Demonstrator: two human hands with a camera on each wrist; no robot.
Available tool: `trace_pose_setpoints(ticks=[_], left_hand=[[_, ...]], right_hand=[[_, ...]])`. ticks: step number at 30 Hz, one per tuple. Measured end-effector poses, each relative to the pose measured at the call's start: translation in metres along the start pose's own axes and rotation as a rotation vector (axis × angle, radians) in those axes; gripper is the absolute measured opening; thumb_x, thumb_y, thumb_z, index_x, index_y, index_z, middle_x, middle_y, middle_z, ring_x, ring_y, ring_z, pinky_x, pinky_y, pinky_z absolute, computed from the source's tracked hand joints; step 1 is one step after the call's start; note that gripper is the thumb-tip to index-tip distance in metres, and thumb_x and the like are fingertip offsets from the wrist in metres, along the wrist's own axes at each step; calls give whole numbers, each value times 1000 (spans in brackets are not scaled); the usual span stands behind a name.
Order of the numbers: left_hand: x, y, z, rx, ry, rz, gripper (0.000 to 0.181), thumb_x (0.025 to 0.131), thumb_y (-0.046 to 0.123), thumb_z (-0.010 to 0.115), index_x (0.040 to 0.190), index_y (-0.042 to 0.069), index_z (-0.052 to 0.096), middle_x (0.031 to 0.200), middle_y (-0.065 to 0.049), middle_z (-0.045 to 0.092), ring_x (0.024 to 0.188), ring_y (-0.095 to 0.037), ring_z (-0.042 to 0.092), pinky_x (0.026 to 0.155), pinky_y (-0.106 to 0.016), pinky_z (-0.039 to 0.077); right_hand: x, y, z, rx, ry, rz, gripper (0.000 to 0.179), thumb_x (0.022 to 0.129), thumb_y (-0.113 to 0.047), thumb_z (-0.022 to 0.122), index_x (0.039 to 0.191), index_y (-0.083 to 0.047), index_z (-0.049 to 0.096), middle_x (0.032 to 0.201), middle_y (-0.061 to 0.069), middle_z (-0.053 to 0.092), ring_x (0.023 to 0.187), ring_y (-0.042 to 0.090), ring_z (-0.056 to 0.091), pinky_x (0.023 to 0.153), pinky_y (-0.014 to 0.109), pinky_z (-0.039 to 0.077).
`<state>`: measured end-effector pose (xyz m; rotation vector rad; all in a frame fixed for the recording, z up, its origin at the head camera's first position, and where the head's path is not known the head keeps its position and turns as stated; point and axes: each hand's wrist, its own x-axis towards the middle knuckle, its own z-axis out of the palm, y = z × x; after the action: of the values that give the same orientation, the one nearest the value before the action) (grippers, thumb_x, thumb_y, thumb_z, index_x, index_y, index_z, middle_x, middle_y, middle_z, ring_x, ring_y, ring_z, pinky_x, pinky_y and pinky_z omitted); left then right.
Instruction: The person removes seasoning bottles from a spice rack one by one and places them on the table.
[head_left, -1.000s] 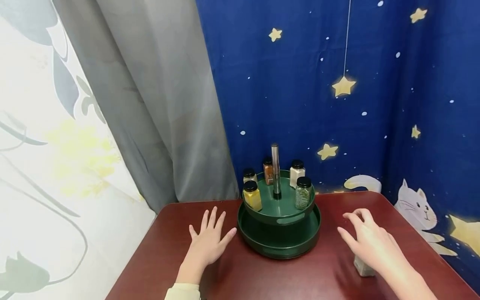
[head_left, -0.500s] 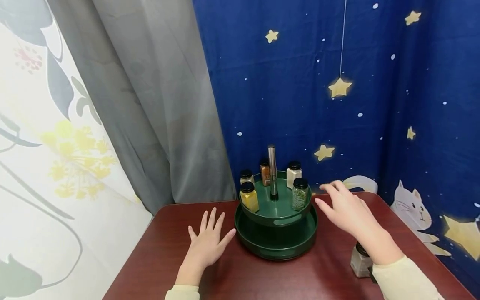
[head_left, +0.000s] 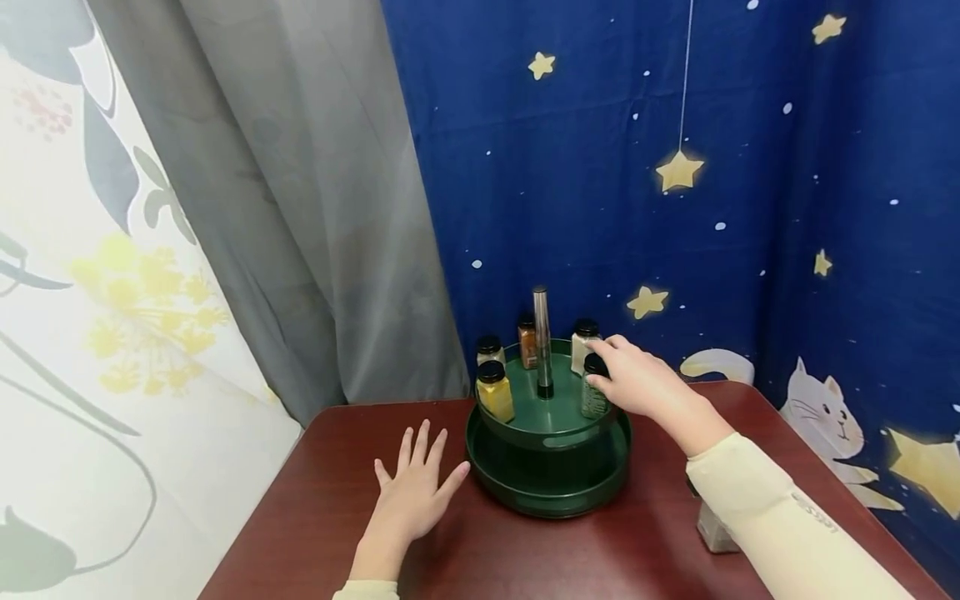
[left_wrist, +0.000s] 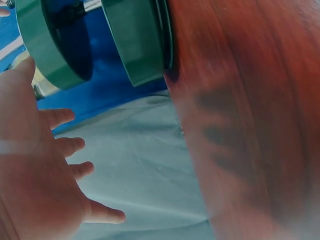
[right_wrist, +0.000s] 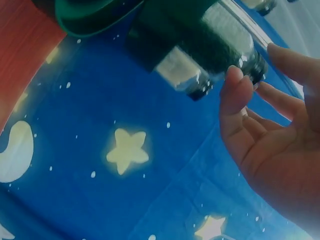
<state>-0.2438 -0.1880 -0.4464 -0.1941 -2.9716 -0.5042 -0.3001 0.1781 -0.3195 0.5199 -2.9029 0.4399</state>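
A green two-tier round tray (head_left: 551,504) stands on the table with a metal post (head_left: 542,342) at its centre. At its upper right, my right hand (head_left: 637,383) has thumb and fingers around the black cap of a jar of green herbs (head_left: 594,404). The right wrist view shows this jar's cap (right_wrist: 258,70) between thumb and fingertips; firmness of hold is unclear. The jar is upright on the upper tier. Left of the tray, my left hand (head_left: 411,496) is spread flat, holding nothing; the left wrist view shows its fingers (left_wrist: 70,146) apart.
Upper-tier jars include yellow powder (head_left: 495,396), orange-red spice (head_left: 527,343), white powder (head_left: 581,354) and a pale one (head_left: 490,352). A grey-white jar (head_left: 716,529) stands on the red-brown table (head_left: 315,500), partly behind my right sleeve. Curtains (head_left: 600,167) hang behind.
My right hand has moved from above the grey-white jar leftward and forward to the herb jar's cap. My left hand has stayed in place. The view has shifted slightly.
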Motion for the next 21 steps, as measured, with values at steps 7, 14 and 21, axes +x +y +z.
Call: trace_pose_setpoints(ticks=[7,14,21], left_hand=[[-5,-5,3,-3,1,-44,83,104,74,41,170,24,31,182,-8,11,169,-39,3,116,-91,2],[4,5,6,-18,-20,-5,86,103,77,40,170,24,31,182,-8,10,169,-40,2,115,-91,-1],[11,11,7,-5,-18,17,83,105,72,43,170,24,31,182,-7,9,169,-39,2,116,-91,0]], right_hand=[[9,-2,6,-1,-50,6,59,109,-26,62,163,-8,43,150,28,55,135,46,60,102,63,55],[6,3,5,39,29,-4,54,108,-25,65,157,-6,51,134,26,61,102,34,68,83,49,58],[-3,-3,-6,78,155,7,53,107,-31,66,153,-7,54,135,26,60,99,35,70,83,51,60]])
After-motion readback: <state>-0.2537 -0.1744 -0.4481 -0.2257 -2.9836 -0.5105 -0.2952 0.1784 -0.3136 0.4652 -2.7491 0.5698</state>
